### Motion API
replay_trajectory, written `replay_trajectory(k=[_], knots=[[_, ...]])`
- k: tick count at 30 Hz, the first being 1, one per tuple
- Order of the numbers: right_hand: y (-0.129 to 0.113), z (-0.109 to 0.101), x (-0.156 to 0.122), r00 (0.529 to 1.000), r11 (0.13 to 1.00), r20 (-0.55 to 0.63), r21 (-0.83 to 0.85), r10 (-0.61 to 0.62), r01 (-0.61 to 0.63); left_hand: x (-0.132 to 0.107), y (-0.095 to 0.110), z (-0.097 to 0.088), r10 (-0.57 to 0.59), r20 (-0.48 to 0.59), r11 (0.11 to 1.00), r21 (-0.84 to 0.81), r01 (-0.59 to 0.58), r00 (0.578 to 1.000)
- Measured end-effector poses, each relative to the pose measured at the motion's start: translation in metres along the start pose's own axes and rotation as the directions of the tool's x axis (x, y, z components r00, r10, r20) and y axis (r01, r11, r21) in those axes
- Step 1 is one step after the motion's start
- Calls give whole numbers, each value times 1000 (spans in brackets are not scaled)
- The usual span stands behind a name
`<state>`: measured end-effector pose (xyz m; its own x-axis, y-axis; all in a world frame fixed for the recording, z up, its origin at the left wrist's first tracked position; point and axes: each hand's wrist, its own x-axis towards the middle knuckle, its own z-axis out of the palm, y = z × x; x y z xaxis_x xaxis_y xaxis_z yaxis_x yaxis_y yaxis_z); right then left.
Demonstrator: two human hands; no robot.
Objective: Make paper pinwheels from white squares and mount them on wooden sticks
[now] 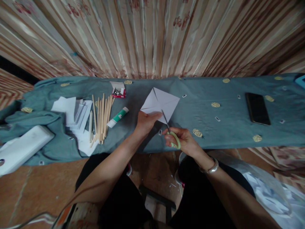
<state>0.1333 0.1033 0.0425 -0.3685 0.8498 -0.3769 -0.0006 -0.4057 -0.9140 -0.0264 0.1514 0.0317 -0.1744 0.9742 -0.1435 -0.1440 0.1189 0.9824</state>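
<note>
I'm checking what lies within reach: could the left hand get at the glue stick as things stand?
Probably yes. The glue stick lies uncovered on the cloth just beside the left hand, with nothing between them; but that hand holds the paper square and would have to let go first.

Bare forearms stretched forward, converging, left hand (145,122) pinching, right hand (184,140) curled in a grip

head-worn view, looking down, close above table (214,127)
</note>
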Motion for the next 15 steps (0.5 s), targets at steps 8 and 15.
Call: replay_trajectory(k=[8,15], knots=[[-1,0,1,999,998,10,-33,-47,47,-3,3,2,10,26,1000,-27,-10,1000],[2,-1,2,999,999,9,-30,-45,45,-5,4,1,-3,30,999,-39,4,1000]])
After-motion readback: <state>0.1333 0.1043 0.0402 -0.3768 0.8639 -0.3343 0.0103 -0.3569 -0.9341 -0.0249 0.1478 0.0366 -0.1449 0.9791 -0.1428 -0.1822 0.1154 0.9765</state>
